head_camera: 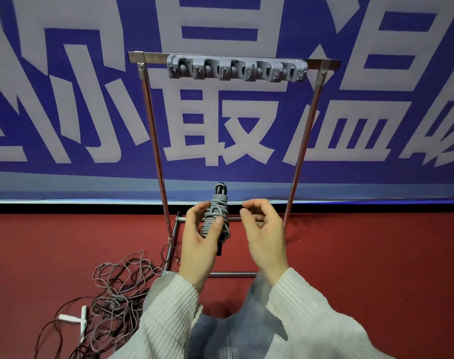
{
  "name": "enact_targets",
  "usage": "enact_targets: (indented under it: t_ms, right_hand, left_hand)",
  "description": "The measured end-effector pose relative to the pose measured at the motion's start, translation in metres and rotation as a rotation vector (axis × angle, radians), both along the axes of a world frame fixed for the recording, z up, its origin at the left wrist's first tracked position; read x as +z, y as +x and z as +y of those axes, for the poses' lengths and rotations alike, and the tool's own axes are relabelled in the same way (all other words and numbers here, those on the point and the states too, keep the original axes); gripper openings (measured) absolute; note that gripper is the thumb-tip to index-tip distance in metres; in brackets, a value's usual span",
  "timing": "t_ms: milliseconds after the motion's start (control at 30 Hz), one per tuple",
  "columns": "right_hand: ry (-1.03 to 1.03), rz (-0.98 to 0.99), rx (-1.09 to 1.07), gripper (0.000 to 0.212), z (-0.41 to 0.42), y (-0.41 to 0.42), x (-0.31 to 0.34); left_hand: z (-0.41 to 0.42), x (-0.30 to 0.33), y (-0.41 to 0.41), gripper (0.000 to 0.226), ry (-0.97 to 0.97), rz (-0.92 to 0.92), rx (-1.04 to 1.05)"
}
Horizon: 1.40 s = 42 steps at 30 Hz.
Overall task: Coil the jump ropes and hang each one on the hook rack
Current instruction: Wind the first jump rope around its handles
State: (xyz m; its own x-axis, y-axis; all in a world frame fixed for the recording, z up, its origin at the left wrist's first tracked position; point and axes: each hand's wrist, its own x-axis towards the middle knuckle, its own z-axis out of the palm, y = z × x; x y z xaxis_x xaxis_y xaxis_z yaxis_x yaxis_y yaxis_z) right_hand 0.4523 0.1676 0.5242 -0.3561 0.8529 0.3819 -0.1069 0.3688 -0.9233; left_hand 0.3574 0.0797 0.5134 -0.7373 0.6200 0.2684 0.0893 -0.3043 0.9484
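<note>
While the left hand [198,238] gripped the coiled jump rope [216,217] upright, thumb pressed across the grey windings, the bundle stood in mid-air between the two steel uprights of the stand, its black handles poking out above and below the wraps; holding it that way probably kept the coil from loosening before it went up. The right hand [263,229] hovered just beside it, fingers loosely curled and holding nothing, seemingly ready to tidy a loop or take the bundle. The hook rack [237,69] sat well above on the top bar, every hook bare, and the open space inside the frame left a free path upward. On the red floor to the left lay a tangled pile of ropes [117,288], not yet coiled.
</note>
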Motion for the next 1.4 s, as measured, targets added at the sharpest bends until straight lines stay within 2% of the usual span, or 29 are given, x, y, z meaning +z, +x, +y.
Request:
enact_targets:
  t_ms: [133, 233, 467, 533, 633, 700, 767, 900, 1000, 1133, 1267, 1400]
  right_hand:
    - [-0.150, -0.066, 0.093, 0.016, 0.017, -0.005, 0.004]
    - [-0.254, -0.036, 0.186, 0.021, 0.018, -0.012, 0.005]
    - [-0.271, 0.032, 0.228, 0.014, 0.017, -0.013, 0.011]
    - [-0.283, 0.052, 0.232, 0.014, 0.021, -0.012, 0.017]
    - [-0.270, 0.041, 0.227, 0.020, 0.032, -0.016, 0.024]
    - [-0.277, 0.029, 0.228, 0.022, 0.037, -0.019, 0.031]
    - [-0.292, 0.017, 0.253, 0.015, 0.042, -0.022, 0.038]
    - [-0.271, -0.016, 0.249, 0.012, 0.054, -0.030, 0.046]
    - [-0.273, -0.003, 0.248, 0.012, 0.064, -0.037, 0.058]
    - [-0.229, -0.012, 0.261, 0.014, 0.077, -0.055, 0.074]
    - [-0.195, -0.012, 0.271, 0.015, 0.090, -0.089, 0.096]
    - [-0.143, -0.025, 0.241, 0.011, 0.113, -0.138, 0.129]
  left_hand:
    - [0.006, 0.001, -0.005, 0.042, -0.008, 0.001, -0.062]
    - [0.008, 0.001, -0.004, 0.045, -0.043, -0.002, -0.111]
    - [0.013, 0.004, -0.006, 0.029, -0.045, -0.023, -0.135]
    - [0.016, 0.004, -0.013, 0.026, -0.041, -0.133, -0.192]
    - [0.020, 0.010, -0.018, 0.045, 0.086, -0.449, -0.343]
    - [0.021, 0.016, -0.018, 0.043, 0.125, -0.541, -0.414]
    - [0.023, 0.019, -0.018, 0.040, 0.131, -0.555, -0.430]
    - [0.038, 0.025, -0.027, 0.038, 0.072, -0.449, -0.366]
    - [0.046, 0.037, -0.035, 0.039, -0.052, -0.236, -0.293]
    - [0.058, 0.057, -0.054, 0.021, -0.151, 0.018, -0.213]
    - [0.079, 0.085, -0.077, 0.019, -0.159, 0.048, -0.203]
    - [0.104, 0.119, -0.109, 0.024, -0.077, 0.049, -0.098]
